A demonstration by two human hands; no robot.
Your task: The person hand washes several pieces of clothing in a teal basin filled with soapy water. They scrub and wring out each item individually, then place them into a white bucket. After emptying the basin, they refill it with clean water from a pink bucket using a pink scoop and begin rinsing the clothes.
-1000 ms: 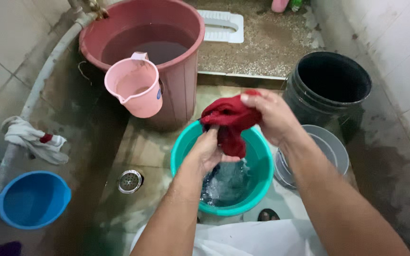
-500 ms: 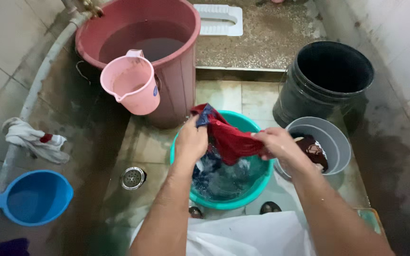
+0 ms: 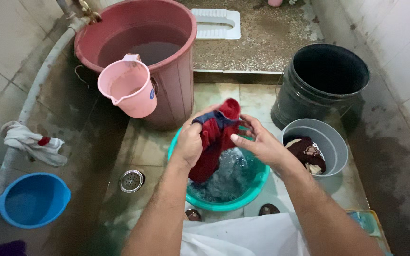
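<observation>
The teal plastic basin (image 3: 224, 201) sits on the tiled floor (image 3: 214, 97), directly before the large red plastic bucket (image 3: 176, 80). A pink plastic jug (image 3: 126, 90) hangs on that bucket's rim. Right of the basin stands the small grey plastic bucket (image 3: 333, 142), with the black plastic bucket (image 3: 304, 102) behind it. The round metal floor drain (image 3: 132, 180) lies left of the basin.

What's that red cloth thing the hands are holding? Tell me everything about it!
The wet red cloth looks like soft fabric, bunched and crumpled, with a dark blue strip across its upper part. The left hand grips it from one side and the right hand holds it from the other. Its top pokes up above the fingers, while its lower end hangs down into the soapy water in the round teal plastic basin on the wet tiled floor.
</observation>
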